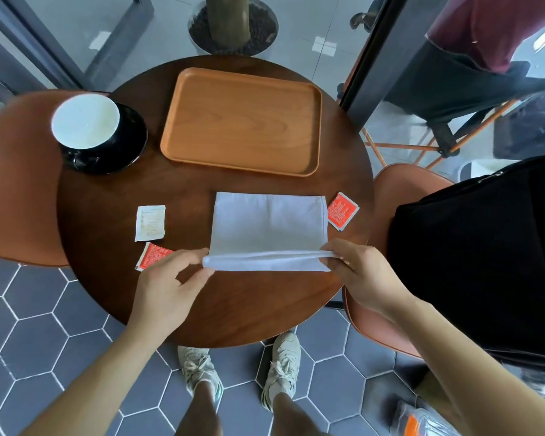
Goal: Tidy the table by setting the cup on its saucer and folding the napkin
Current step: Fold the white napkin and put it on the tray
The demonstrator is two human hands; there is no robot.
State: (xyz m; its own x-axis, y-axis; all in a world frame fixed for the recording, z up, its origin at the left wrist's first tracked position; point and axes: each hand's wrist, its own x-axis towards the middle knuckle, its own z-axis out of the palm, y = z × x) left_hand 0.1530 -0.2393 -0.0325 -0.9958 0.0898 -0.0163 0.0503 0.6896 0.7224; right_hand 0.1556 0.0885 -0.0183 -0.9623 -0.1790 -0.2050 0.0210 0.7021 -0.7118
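Note:
A white napkin (268, 225) lies flat on the round dark wooden table (107, 215), with its near edge lifted and rolled over. My left hand (167, 287) pinches the near left corner of that edge. My right hand (365, 272) pinches the near right corner. At the table's far left a black cup with a white inside (85, 121) stands upright on a black saucer (129, 146).
An empty wooden tray (243, 121) lies at the back of the table. A white sachet (150, 222) and two red sachets (153, 254) (342, 210) lie around the napkin. Brown chairs (16, 177) stand left and right; a black bag (479, 253) sits on the right one.

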